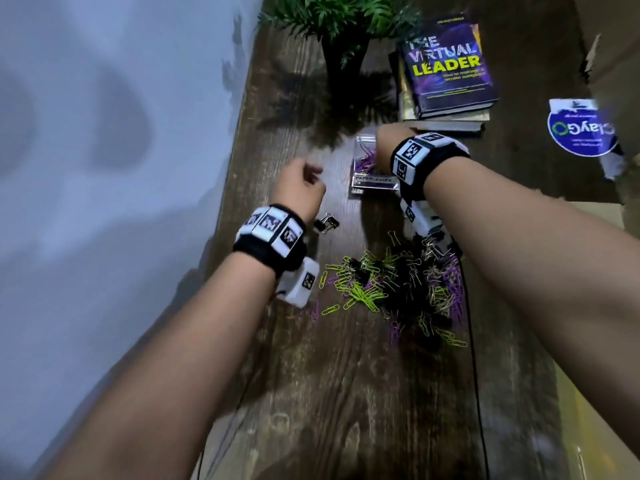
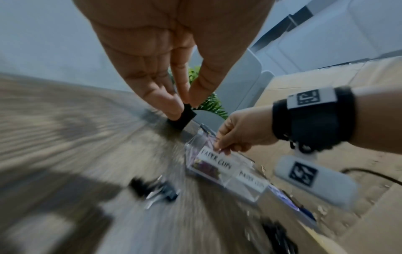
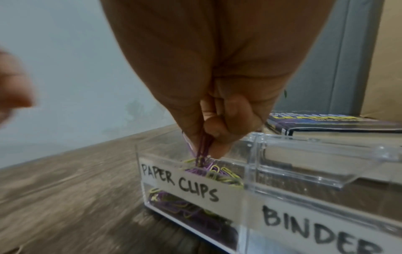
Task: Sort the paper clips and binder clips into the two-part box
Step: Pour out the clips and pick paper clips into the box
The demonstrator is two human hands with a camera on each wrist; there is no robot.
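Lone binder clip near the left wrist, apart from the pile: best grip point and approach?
A judgement: pinch the binder clip across its black body, coming straight down from above. It lies alone on the table, clear of the mixed pile, so both sides are free. Its wire handles look thin and may swing; the body is the firmer hold.

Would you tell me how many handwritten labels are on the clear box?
2: the PAPER CLIPS label on the box's left half; the BINDER label on its right half, cropped.

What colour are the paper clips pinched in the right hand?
Purple; the paper clips in the right hand show best in the right wrist view.
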